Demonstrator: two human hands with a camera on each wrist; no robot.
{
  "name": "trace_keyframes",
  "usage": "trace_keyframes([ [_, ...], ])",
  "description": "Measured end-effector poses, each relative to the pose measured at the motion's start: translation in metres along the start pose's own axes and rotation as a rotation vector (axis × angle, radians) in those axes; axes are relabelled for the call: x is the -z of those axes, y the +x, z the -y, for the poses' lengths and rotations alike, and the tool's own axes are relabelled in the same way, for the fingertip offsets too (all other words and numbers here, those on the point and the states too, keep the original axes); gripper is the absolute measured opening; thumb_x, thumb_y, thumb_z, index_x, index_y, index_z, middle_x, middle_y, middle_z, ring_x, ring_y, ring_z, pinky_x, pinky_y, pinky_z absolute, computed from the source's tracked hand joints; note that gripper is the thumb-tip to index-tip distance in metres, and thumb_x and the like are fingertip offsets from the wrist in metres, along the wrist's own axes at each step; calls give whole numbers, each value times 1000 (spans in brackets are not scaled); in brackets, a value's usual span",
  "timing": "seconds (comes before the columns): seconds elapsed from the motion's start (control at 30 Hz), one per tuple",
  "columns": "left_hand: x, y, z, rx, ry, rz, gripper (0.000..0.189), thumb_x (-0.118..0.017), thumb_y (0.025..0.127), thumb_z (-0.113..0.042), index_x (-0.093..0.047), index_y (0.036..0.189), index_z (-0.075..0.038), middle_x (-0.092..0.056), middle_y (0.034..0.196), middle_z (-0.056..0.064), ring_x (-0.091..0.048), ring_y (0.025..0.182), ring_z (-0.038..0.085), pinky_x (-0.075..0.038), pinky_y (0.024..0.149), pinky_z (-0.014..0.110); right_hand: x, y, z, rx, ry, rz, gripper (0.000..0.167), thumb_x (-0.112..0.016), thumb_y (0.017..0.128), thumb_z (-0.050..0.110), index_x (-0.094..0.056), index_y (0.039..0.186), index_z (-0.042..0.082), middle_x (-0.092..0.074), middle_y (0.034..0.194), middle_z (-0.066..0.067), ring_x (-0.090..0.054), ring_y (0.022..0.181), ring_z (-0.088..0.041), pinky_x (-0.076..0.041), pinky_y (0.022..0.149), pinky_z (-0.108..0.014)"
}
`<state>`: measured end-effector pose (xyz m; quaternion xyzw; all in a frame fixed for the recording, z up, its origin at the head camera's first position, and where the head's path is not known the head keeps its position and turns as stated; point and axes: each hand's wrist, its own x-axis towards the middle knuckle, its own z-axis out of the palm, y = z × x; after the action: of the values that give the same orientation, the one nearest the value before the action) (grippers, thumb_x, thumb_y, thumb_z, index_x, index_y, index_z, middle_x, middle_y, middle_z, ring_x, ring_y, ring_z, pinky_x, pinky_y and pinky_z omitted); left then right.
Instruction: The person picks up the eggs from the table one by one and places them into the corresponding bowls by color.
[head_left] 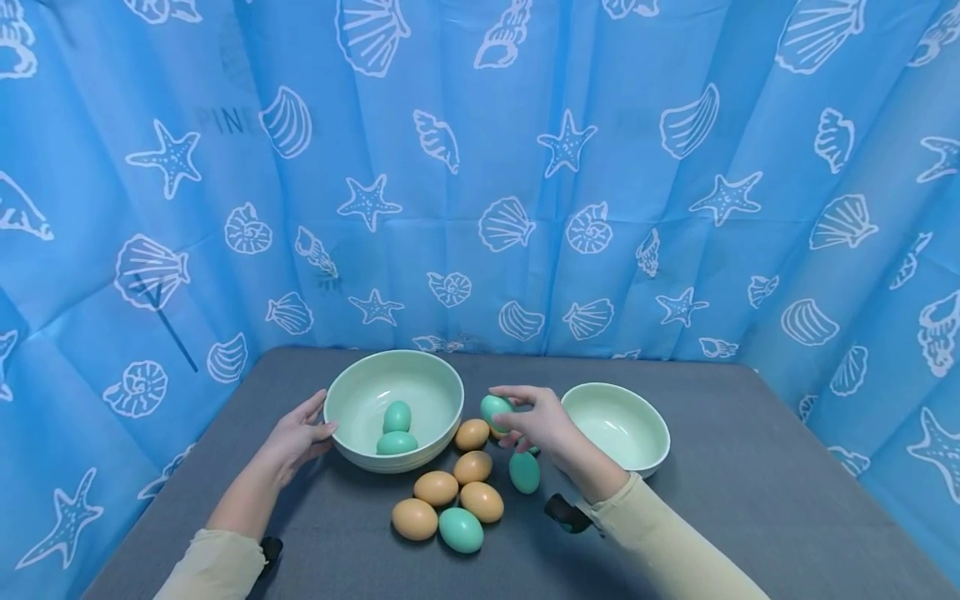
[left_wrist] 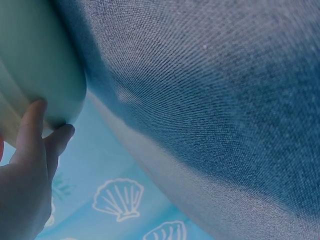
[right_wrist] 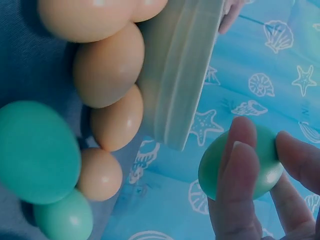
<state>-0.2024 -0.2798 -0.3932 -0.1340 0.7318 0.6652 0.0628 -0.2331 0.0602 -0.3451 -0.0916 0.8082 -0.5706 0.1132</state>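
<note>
My right hand (head_left: 536, 421) pinches a green egg (right_wrist: 265, 162) between thumb and fingers, raised over the table between the two bowls. On the left, my left hand (head_left: 296, 437) holds the side of a large pale green bowl (head_left: 431, 383), thumb by the rim and fingers against the outer wall (left_wrist: 45, 65). Two green eggs lie inside that bowl, one a green egg (head_left: 397, 416) behind the other green egg (head_left: 397, 442). In front and to its right is a cluster of several brown eggs (head_left: 436, 488), with a green egg (head_left: 461, 530) nearest me and another green egg (head_left: 524, 472) below my right hand.
A smaller pale green bowl (head_left: 630, 425) stands to the right, partly behind my right forearm. Grey cloth covers the table (head_left: 720, 467). A blue curtain (head_left: 480, 275) with white shells and starfish hangs behind the table's back edge.
</note>
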Motion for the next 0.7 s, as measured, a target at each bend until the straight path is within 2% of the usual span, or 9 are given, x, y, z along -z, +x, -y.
trace_keyframes([
  [0.4,-1,2,1,5,13,-21,71,-47,101,-2,-2,156,-6,4,160,19,-5,145,40,-31,110,53,-14,11,11,-12,34,59,38,-67,91,6,-64,129,11,-49,133,-22,-69,70,-29,-51,49,-27],
  [0.7,-1,1,-1,4,8,-19,70,-47,101,-2,-3,156,-7,4,160,18,-5,145,39,-30,110,54,-22,14,20,-15,31,124,39,-67,92,8,-63,131,10,-52,131,-20,-70,71,-28,-55,53,-32],
])
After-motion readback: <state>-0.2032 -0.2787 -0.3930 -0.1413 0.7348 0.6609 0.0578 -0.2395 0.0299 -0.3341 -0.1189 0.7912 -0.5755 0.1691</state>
